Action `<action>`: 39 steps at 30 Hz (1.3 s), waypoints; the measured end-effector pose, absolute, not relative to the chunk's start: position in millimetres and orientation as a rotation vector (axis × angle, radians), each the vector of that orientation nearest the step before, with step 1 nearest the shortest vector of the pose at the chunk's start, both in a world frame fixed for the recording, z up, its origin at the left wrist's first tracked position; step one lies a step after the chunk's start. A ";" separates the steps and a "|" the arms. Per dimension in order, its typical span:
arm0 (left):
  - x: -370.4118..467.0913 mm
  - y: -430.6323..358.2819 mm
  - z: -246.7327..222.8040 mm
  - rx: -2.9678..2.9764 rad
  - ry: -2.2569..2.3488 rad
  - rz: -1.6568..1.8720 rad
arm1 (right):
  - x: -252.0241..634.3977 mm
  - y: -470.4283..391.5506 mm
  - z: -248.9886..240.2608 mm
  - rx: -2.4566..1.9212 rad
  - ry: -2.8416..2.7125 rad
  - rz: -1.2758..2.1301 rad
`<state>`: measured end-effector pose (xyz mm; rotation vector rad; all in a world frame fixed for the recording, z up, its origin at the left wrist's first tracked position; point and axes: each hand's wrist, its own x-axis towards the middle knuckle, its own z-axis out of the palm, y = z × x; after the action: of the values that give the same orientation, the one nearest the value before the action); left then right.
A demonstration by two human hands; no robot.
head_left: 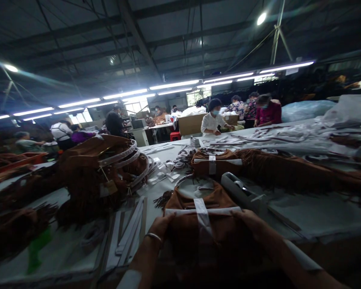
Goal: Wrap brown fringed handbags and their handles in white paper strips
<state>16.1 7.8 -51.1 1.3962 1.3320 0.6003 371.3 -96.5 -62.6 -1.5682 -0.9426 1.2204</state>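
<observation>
A brown handbag (183,200) lies at the table's near edge, right in front of me. White paper runs across its opening, and a white strip (202,210) is stuck down over the middle. Its wrapped handle (195,176) arches away from me. My left hand (161,225) grips the bag's left side, thumb at the paper's end; a bracelet circles the wrist. On the opposite side my right hand (249,220) holds the right edge, its fingers partly hidden behind the bag. Just beyond stands a grey tape dispenser (239,188).
Left, a heap of brown fringed bags (90,168) with white-wrapped handles rises high. White strips (130,233) lie nearer me. Another brown bag (216,162) and a fringed brown pile (282,170) are behind the dispenser. Several people work across the table, including one in white (212,120).
</observation>
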 end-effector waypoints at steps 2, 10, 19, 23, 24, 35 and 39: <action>14.9 3.4 -47.9 1.221 1.188 0.683 | 366.9 -102.9 -53.8 -1.454 -0.863 1.417; -15.8 -56.8 -24.0 0.967 0.923 0.707 | 347.1 -120.5 -46.9 -1.414 -0.704 1.433; -22.1 -80.9 -52.5 0.799 1.195 0.877 | 338.0 -145.5 -54.2 -1.351 -0.802 1.568; -19.1 -84.9 -52.7 0.840 1.255 0.929 | 331.5 -152.2 -49.9 -1.387 -0.886 1.456; -18.6 -87.0 -51.0 0.854 1.255 0.928 | 330.3 -153.4 -51.0 -1.400 -0.891 1.432; -26.1 -111.6 -41.4 1.132 1.528 0.839 | 334.7 -158.5 -73.6 -1.546 -0.981 1.287; -32.7 -110.7 -45.9 1.152 1.517 0.781 | 331.5 -159.8 -71.8 -1.461 -0.982 1.313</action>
<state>-32.7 -110.7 -45.9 1.1518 1.5171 0.7811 331.5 -159.8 -71.8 -1.4608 -0.9823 1.3128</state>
